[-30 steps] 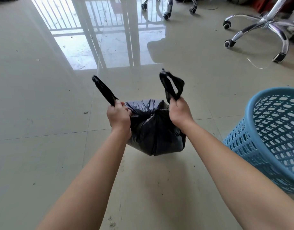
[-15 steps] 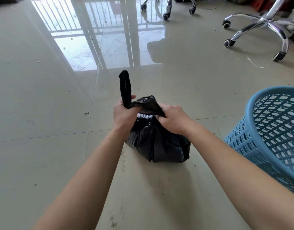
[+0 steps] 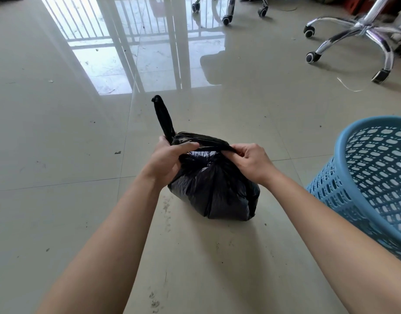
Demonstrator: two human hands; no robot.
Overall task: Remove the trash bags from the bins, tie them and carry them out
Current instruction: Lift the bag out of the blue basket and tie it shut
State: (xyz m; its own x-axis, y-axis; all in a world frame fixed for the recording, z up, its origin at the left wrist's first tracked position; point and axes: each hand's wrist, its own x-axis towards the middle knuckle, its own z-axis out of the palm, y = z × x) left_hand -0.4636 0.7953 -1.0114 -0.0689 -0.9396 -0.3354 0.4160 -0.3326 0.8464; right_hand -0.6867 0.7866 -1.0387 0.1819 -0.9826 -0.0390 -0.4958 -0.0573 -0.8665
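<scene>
The trash bag (image 3: pixel 213 189) is black and full, and it sits on the tiled floor (image 3: pixel 59 155) at the centre of the view, between the two forearms. Its lower end rests on the tile. Its top is gathered into two twisted handle strips.

Strip 1 (image 3: pixel 164 118) stands nearly upright at the left side of the bag top, leaning slightly to the left. Strip 2 (image 3: pixel 201 141) runs roughly level across the bag top from left to right.

Left hand (image 3: pixel 170 159): closed around the base of strip 1, fingers curled. The thumb (image 3: pixel 186 146) lies extended to the right along the underside of strip 2.

Right hand (image 3: pixel 251 162): fingers curled, pinching the right end of strip 2 at the right side of the bag top.

A blue plastic bin (image 3: pixel 330 193) with perforated walls stands near the right side of the bag and is cut off by the right edge of the view. Bag and bin do not touch.

On the far right, a chrome chair base (image 3: pixel 353 35) with black castors stands on the floor. A second castor base (image 3: pixel 229 10) is partly visible at the far centre. A thin pale strand (image 3: pixel 349 86) lies on the floor near the chrome base. The far floor reflects a bright window with railings. Small specks of dirt lie scattered on the tiles near the bag.
</scene>
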